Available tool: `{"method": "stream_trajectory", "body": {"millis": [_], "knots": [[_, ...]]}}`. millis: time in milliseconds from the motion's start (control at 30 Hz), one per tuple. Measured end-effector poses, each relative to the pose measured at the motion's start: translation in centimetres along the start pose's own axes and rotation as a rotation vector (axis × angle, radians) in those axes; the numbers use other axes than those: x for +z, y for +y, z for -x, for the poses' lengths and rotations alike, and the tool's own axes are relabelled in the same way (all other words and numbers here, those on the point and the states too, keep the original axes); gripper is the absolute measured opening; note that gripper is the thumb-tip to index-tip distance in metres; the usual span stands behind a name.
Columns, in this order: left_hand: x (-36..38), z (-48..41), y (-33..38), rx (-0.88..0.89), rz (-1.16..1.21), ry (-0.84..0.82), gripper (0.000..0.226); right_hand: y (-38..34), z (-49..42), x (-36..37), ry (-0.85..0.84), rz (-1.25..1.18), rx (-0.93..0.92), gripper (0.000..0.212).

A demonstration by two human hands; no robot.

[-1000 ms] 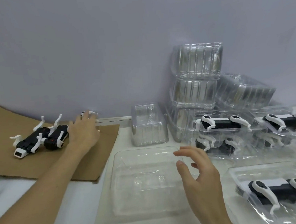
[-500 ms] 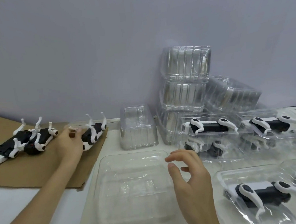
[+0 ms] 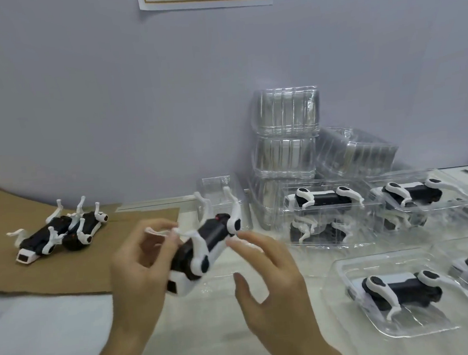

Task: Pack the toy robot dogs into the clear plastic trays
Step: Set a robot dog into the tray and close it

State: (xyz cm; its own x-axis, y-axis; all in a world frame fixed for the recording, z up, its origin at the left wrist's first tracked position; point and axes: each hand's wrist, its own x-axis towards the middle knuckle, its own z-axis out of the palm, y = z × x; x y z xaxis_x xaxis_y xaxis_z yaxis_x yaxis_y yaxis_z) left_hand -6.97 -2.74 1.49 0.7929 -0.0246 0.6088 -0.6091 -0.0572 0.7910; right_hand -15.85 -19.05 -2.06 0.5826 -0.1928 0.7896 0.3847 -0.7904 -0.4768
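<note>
While its four white legs point upward, one dog [image 3: 204, 248] is gripped by the left hand [image 3: 139, 272] above the near middle of the tabletop [image 3: 45, 345], the fingers curled round a front leg and the body. The right hand [image 3: 273, 282] is held spread and relaxed with nothing grasped, its fingertips just beside the dog's rear; whether contact is made cannot be told.

A second dog [image 3: 35, 241] and a third dog [image 3: 85, 229] are laid on their backs, side by side and touching, on the cardboard [image 3: 67, 269] at the left edge.

Toward the right edge, five packed dogs can be counted plainly in clear trays. One is in the near tray [image 3: 341, 269] and one in a cut-off tray [image 3: 455, 270] beside it. Two are in the stacked trays [image 3: 370, 240] further back, and one is in a far tray [image 3: 450, 203]. Others there are too blurred to count.

Five empty tray bundles are set along the back edge. Three form a pile [image 3: 285, 112], one leaning bundle [image 3: 355, 152] is propped against the pile, and one low bundle [image 3: 216, 184] stands behind the held dog.
</note>
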Motion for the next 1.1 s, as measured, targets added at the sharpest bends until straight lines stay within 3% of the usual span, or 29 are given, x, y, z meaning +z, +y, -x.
{"method": "stream_trajectory", "body": {"millis": [100, 267, 400, 467, 600, 667, 733, 800, 900, 1100], "knots": [[0.9, 1.1, 0.6, 0.021, 0.010, -0.109, 0.007, -0.2, 0.0, 0.2, -0.007, 0.017, -0.050, 0.043], [1.1, 1.9, 1.1, -0.084, 0.245, -0.237, 0.004, -0.1, -0.2, 0.3, -0.025, 0.112, -0.111, 0.059], [1.2, 2.1, 1.0, -0.315, 0.479, -0.296, 0.003, 0.0, -0.3, 0.0, 0.083, 0.084, -0.107, 0.063], [1.0, 2.0, 0.6, -0.391, 0.547, -0.335, 0.014, 0.2, -0.5, -0.4, 0.134, 0.044, -0.120, 0.065], [0.8, 1.8, 0.2, -0.218, 0.324, -0.232, 0.053, 0.0, -0.5, -0.8, 0.134, -0.049, -0.125, 0.065], [0.6, 1.6, 0.1, -0.143, 0.188, -0.148, 0.059, -0.2, -0.4, -0.9, 0.145, -0.123, -0.095, 0.064], [0.2, 1.4, -0.1, -0.107, 0.217, -0.126, 0.051, -0.5, -0.5, -1.1, 0.147, -0.190, -0.056, 0.054], [-0.2, 1.4, -0.2, -0.102, 0.314, -0.217, 0.050, -0.8, -0.8, -1.4, 0.088, -0.310, 0.071, 0.045], [0.1, 1.5, 0.1, -0.145, 0.397, -0.452, 0.075, -1.1, -1.1, -1.8, -0.161, -0.544, 0.326, 0.039], [0.0, 1.5, -0.1, -0.146, 0.263, -0.512, 0.054, -0.9, -1.6, -2.4, -0.324, -0.625, 0.439, 0.032]]}}
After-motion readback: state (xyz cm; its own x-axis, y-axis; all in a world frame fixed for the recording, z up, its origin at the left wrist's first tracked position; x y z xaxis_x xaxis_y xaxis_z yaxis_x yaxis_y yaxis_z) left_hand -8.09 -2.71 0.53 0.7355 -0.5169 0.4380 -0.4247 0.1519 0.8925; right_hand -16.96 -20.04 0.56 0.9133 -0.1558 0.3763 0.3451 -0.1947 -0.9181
